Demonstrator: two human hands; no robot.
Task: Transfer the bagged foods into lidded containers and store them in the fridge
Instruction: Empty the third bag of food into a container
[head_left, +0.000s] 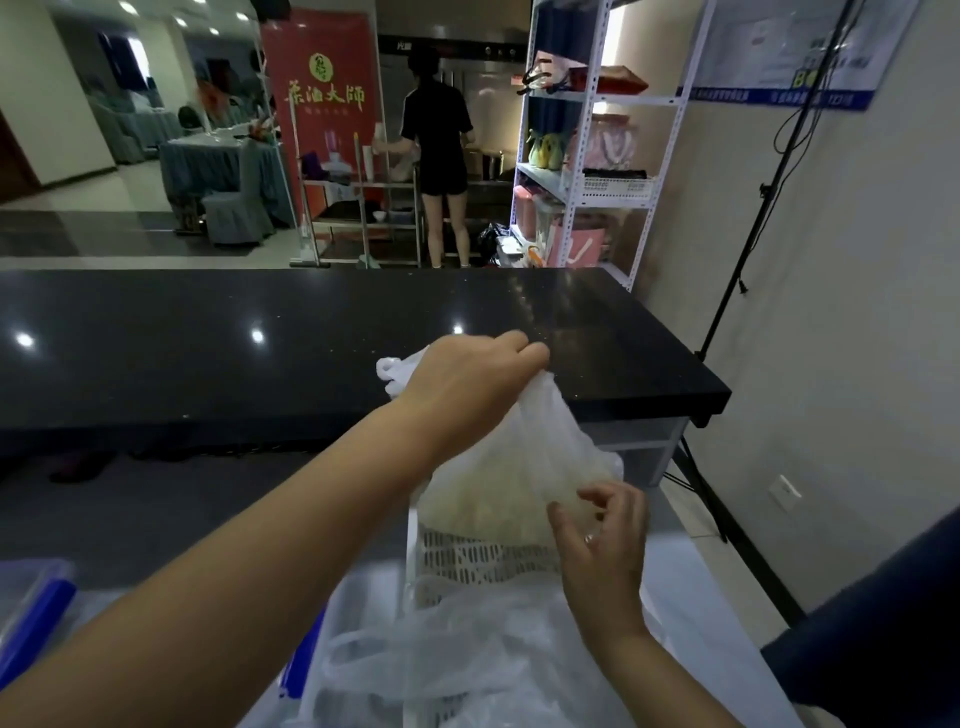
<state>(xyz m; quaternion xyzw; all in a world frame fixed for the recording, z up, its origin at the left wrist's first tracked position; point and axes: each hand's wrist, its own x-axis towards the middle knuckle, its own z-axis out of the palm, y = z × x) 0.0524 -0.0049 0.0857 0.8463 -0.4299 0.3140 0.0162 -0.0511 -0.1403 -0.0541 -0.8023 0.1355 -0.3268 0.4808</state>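
A left hand (470, 376) pinches the top of a clear food bag (511, 467) over a white slotted basket (467, 564). The right hand (602, 535) pinches the bag's side, both grips clamped on plastic.

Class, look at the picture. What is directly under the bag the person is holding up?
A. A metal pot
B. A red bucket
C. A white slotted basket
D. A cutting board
C. The left hand grips the top of the bag, the right hand pinches its side, and the bag's bottom sits in the white slotted basket.
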